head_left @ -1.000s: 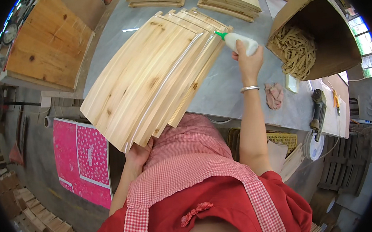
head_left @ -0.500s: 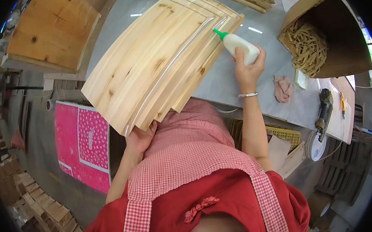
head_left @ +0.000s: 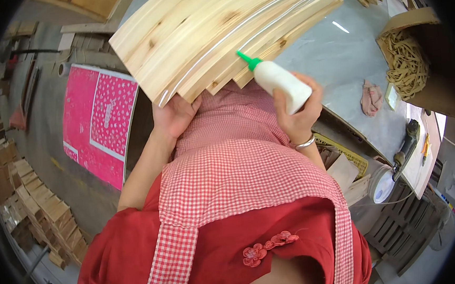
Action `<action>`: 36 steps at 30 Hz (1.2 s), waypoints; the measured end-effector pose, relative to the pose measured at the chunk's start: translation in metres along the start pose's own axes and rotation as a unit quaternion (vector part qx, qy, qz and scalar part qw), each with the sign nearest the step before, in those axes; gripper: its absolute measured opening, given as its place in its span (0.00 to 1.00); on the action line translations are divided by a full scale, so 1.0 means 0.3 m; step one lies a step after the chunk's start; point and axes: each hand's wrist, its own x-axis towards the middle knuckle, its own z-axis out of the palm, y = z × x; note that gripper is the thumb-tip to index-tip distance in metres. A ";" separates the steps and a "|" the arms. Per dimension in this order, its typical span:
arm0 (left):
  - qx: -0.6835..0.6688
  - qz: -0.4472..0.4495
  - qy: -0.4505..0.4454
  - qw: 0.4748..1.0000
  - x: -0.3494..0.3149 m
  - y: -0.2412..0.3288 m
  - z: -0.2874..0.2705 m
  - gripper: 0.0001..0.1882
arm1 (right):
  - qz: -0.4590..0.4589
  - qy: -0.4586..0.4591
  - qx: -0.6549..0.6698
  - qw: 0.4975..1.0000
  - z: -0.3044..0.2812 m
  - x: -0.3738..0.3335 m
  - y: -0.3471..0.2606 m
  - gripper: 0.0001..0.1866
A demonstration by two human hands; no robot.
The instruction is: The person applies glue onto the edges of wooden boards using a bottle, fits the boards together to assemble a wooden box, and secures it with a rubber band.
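A glue bottle, white with a green nozzle, is held in my right hand, fingers wrapped round its lower body. It tilts left, its tip on or just over a stepped edge of the stacked wooden boards. Those pale, knotty boards overlap like stairs and overhang the table's near edge. One white glue line runs the full length of the upper step; a second covers the far part of the step below. My left hand grips the stack's near corner, some fingers hidden beneath it.
On the grey table, a cardboard box of tan bands stands at the right. A pink cloth and a dark hand tool lie nearby. A pink panel leans at the left, with wood blocks beyond.
My right hand has drawn the bottle nearer and left along the second step, leaving a glue line behind it. The whole view has shifted. My left hand still holds the near corner.
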 end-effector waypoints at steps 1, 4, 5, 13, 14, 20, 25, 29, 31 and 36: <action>0.000 -0.002 -0.002 1.000 -0.004 -0.001 0.003 0.27 | -0.003 -0.037 0.023 0.999 0.005 -0.029 -0.027 0.27; -0.005 -0.005 -0.010 1.000 -0.011 0.004 0.008 0.27 | -0.045 -0.098 0.080 0.991 0.037 -0.086 -0.068 0.27; 0.002 -0.006 -0.025 1.000 -0.009 0.006 0.005 0.27 | -0.054 -0.104 0.096 0.988 0.059 -0.104 -0.067 0.28; 0.007 0.005 -0.017 1.000 -0.025 0.007 0.010 0.28 | -0.033 -0.061 0.107 0.992 0.071 -0.101 -0.087 0.28; 0.012 0.001 -0.017 1.000 -0.023 0.008 0.011 0.27 | -0.033 -0.063 0.108 0.992 0.076 -0.111 -0.086 0.28; 0.018 0.011 0.003 1.000 -0.031 0.003 0.027 0.27 | -0.085 -0.109 0.120 0.983 0.094 -0.141 -0.095 0.32; 0.023 -0.002 0.005 1.000 -0.038 -0.001 0.062 0.27 | -0.101 -0.139 0.169 0.971 0.118 -0.172 -0.093 0.30; 0.024 0.022 0.024 0.999 -0.044 0.003 0.038 0.26 | -0.021 -0.162 0.193 0.967 0.105 -0.152 -0.108 0.32; -0.002 -0.008 0.009 1.000 -0.044 0.008 0.021 0.26 | 0.002 -0.136 0.228 0.964 0.106 -0.113 -0.106 0.32; 0.008 -0.013 0.021 1.000 -0.046 0.005 0.011 0.26 | -0.047 -0.139 0.196 0.969 0.178 -0.072 -0.124 0.32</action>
